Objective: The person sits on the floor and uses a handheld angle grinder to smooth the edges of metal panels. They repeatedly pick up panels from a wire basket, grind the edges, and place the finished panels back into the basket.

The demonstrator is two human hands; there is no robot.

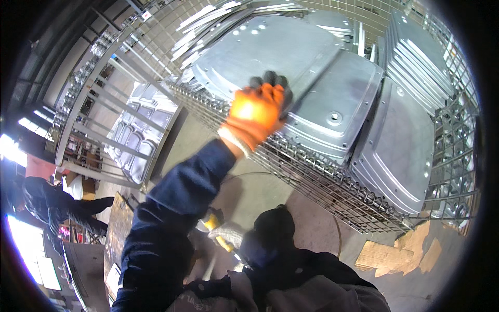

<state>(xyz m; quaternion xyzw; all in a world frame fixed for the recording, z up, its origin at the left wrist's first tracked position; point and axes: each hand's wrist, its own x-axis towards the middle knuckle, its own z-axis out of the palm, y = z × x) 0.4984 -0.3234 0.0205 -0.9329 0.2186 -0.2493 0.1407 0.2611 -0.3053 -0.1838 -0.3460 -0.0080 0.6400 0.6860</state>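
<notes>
My left hand (257,110), in an orange glove with dark fingers, reaches over the near side of a wire basket. Its fingers are curled at the near right corner of a large grey metal panel (270,49), and the thumb side faces right. The glove hides the grip itself, and its outline is slightly blurred. That panel overlaps a second grey panel (338,99), which has a round hole fitting near its front edge. A yellow-and-black tool (212,222) shows below my forearm, partly blurred beside a pale shape. My right hand does not appear.
The wire basket (312,174) also holds stacked panels (397,140) at right and upright ones (416,57) behind. A barred metal rack (78,125) with grey parts stands left. Torn cardboard (400,255) lies on the floor. Another person (57,205) is at far left, near a table (118,223).
</notes>
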